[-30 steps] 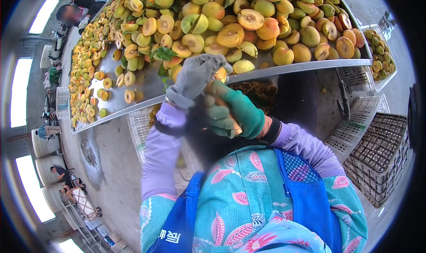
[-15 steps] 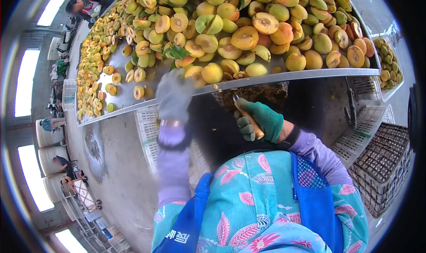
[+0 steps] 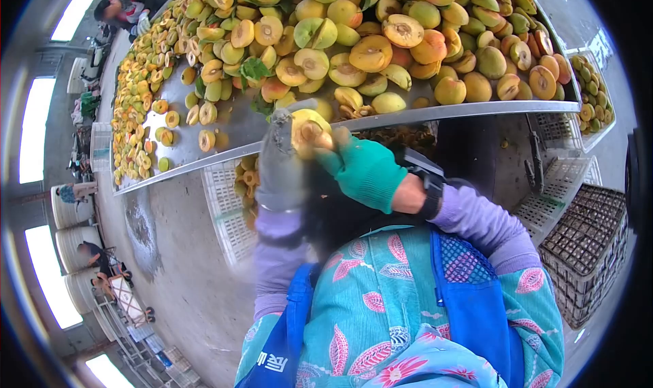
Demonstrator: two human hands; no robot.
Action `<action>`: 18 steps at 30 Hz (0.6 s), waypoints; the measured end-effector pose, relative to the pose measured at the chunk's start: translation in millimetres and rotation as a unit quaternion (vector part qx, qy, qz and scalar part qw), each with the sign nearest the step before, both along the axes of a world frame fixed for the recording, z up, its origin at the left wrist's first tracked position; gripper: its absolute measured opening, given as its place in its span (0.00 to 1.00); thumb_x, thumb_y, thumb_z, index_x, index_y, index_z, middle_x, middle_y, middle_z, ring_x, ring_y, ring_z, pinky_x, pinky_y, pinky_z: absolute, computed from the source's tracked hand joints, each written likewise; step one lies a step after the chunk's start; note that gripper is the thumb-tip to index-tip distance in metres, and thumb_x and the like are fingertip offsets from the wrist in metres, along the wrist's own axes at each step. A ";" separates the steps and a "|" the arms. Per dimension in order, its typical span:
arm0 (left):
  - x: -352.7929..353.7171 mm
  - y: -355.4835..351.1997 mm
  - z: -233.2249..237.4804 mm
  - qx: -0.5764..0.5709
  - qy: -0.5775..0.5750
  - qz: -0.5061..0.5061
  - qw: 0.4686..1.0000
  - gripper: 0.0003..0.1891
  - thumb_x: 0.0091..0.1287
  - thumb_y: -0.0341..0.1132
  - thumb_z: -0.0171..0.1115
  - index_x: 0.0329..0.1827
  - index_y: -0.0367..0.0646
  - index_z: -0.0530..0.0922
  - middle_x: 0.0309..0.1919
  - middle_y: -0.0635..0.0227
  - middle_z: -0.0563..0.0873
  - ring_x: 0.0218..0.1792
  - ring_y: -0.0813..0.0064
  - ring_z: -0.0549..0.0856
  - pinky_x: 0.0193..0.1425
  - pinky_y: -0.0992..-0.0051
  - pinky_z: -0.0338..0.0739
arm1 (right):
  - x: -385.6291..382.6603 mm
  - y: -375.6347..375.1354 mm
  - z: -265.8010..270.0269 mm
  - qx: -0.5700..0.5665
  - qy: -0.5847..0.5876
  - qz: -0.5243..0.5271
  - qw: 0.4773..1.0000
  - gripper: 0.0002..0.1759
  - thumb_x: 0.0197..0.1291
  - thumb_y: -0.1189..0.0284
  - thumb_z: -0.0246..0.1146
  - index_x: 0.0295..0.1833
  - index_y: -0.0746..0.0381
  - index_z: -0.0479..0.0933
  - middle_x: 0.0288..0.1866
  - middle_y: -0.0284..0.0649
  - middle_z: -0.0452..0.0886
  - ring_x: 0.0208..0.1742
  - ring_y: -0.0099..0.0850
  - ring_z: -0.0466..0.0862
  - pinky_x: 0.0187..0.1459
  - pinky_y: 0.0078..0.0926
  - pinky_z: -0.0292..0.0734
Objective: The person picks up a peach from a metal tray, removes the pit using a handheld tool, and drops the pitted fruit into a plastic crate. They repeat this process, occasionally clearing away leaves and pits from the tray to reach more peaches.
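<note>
Both hands are hovering just off the surface's [image 3: 476,108] near edge: your left hand [image 3: 281,162] is cupping the yellow fruit [image 3: 307,131], and your right hand [image 3: 365,172], grip unclear, is touching it from the right.

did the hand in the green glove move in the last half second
Yes. The green-gloved right hand went up and left, toward the steel table's rim, and now meets the yellow cut fruit in the grey-gloved left hand.

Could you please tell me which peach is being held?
The yellow peach in the grey-gloved left hand, met by the green-gloved right hand; the rest lie untouched.
</note>
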State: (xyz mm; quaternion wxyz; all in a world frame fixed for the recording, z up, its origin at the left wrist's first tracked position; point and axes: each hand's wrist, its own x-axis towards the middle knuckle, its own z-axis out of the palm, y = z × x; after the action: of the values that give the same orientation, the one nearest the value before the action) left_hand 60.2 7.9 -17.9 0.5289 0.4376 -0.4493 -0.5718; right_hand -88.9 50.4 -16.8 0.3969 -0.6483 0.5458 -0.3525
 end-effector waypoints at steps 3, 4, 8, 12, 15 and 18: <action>-20.7 5.7 -4.8 0.032 0.042 0.006 0.999 0.16 0.72 0.37 0.58 0.56 0.35 0.74 0.42 0.65 0.82 0.39 0.76 0.82 0.44 0.76 0.78 | -0.4 -3.5 -8.2 -0.015 0.032 0.005 0.999 0.21 0.71 0.56 0.52 0.43 0.68 0.68 0.27 0.56 0.80 0.31 0.56 0.80 0.32 0.50 0.74; -21.5 4.6 -7.1 0.014 0.001 0.013 1.000 0.17 0.73 0.39 0.56 0.56 0.36 0.74 0.42 0.64 0.82 0.40 0.74 0.82 0.45 0.74 0.78 | -0.9 -1.4 -8.8 -0.013 0.018 -0.003 1.000 0.22 0.71 0.56 0.51 0.43 0.67 0.67 0.28 0.57 0.80 0.31 0.56 0.80 0.32 0.50 0.74; -17.3 1.4 -15.6 -0.061 -0.124 0.037 0.990 0.23 0.75 0.52 0.46 0.54 0.39 0.75 0.45 0.60 0.82 0.41 0.66 0.83 0.48 0.68 0.81 | -0.8 1.1 -8.7 0.074 -0.047 -0.013 0.996 0.24 0.71 0.54 0.51 0.45 0.68 0.68 0.29 0.58 0.80 0.32 0.58 0.80 0.33 0.50 0.74; -25.6 4.5 -17.0 -0.051 0.003 0.094 0.994 0.18 0.75 0.43 0.50 0.51 0.35 0.76 0.40 0.59 0.83 0.37 0.70 0.83 0.42 0.73 0.80 | 0.3 1.5 -6.3 0.097 -0.050 0.010 0.994 0.25 0.71 0.53 0.51 0.46 0.68 0.69 0.32 0.60 0.80 0.35 0.59 0.80 0.36 0.51 0.73; -33.1 7.8 -12.3 -0.022 0.027 0.108 0.994 0.14 0.74 0.36 0.52 0.46 0.32 0.79 0.35 0.60 0.84 0.34 0.74 0.82 0.38 0.77 0.79 | -1.1 5.1 -7.8 0.121 -0.069 0.030 0.990 0.25 0.71 0.53 0.51 0.46 0.68 0.70 0.34 0.61 0.80 0.37 0.60 0.80 0.38 0.50 0.73; -34.2 -0.3 -24.2 -0.046 -0.063 0.106 0.991 0.12 0.73 0.35 0.53 0.43 0.34 0.81 0.31 0.66 0.84 0.32 0.81 0.80 0.37 0.82 0.76 | -7.1 5.9 -21.8 0.101 -0.081 0.031 0.991 0.25 0.71 0.52 0.51 0.47 0.67 0.70 0.33 0.60 0.80 0.33 0.58 0.80 0.35 0.48 0.73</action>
State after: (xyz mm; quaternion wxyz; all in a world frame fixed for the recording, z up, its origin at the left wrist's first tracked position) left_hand 26.0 7.6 -42.1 0.5766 0.4932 -0.4586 -0.4626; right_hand -96.0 56.2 -38.7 0.5140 -0.5909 0.5239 -0.3349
